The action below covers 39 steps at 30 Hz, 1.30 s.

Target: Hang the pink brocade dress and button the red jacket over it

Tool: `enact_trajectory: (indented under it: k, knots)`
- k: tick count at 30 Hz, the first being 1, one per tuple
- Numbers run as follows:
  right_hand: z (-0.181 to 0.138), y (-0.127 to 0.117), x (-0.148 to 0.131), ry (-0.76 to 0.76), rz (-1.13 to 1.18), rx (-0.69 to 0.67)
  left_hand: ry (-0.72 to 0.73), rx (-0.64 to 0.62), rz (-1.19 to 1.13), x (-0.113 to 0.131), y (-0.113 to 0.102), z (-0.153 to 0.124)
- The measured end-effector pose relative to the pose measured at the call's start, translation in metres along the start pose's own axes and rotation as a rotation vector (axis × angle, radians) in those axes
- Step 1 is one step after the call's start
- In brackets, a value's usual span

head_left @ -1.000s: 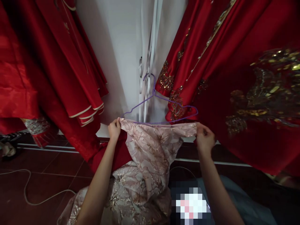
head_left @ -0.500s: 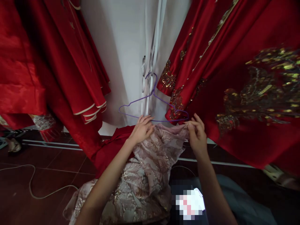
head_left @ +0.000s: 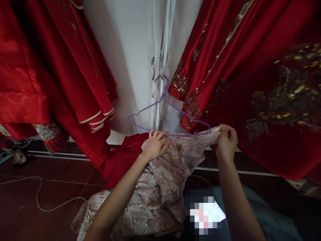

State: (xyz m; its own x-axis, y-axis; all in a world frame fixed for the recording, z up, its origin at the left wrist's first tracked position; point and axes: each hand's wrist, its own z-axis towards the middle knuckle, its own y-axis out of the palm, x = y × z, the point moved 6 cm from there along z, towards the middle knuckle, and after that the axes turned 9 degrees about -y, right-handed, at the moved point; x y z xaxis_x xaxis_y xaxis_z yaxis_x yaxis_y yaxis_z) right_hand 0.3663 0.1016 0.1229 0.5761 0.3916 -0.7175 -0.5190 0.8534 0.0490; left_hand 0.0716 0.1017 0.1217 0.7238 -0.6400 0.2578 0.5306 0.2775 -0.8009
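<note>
A pale pink garment (head_left: 160,180) with gold floral pattern hangs from my two hands down to the floor. My left hand (head_left: 155,145) grips its top edge near the middle, right under the bottom wire of a purple wire hanger (head_left: 168,110). My right hand (head_left: 227,142) pinches the garment's right corner, pulled out past the hanger's right end. The hanger's hook sits among white straps (head_left: 160,60) hanging against the white wall.
Red embroidered gowns (head_left: 250,83) hang at the right, plain red gowns (head_left: 50,73) at the left. A red cloth (head_left: 120,160) lies on the dark floor below the hanger. A white cable (head_left: 40,197) curls at the lower left.
A second ago both hands held the garment's top edge stretched wide. My left hand moved in to the middle under the hanger wire; my right hand came in, then pulled the corner out right again.
</note>
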Motion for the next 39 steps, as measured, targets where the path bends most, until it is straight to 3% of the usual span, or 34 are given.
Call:
enact_trajectory:
  k: [11,19,26,33,36,39]
  knots:
    - [0.008,0.006,0.004,0.018,0.054,-0.036,-0.018,-0.015,0.01,-0.006,0.0,0.003]
    - [0.019,0.023,-0.029,-0.135,0.019,-0.153,-0.042,-0.016,-0.003,-0.003,0.0,0.005]
    - [0.022,0.008,-0.025,-0.161,-0.084,-0.081,-0.039,0.015,-0.01,-0.004,-0.005,0.001]
    - [0.024,0.004,-0.021,-0.109,-0.093,-0.114,-0.047,0.008,-0.018,-0.009,-0.005,0.004]
    - [0.028,0.011,-0.031,-0.136,-0.097,-0.152,-0.046,-0.009,-0.056,-0.009,-0.005,0.006]
    - [0.031,0.029,-0.055,-0.24,-0.08,-0.275,-0.042,-0.022,-0.117,-0.006,-0.004,0.008]
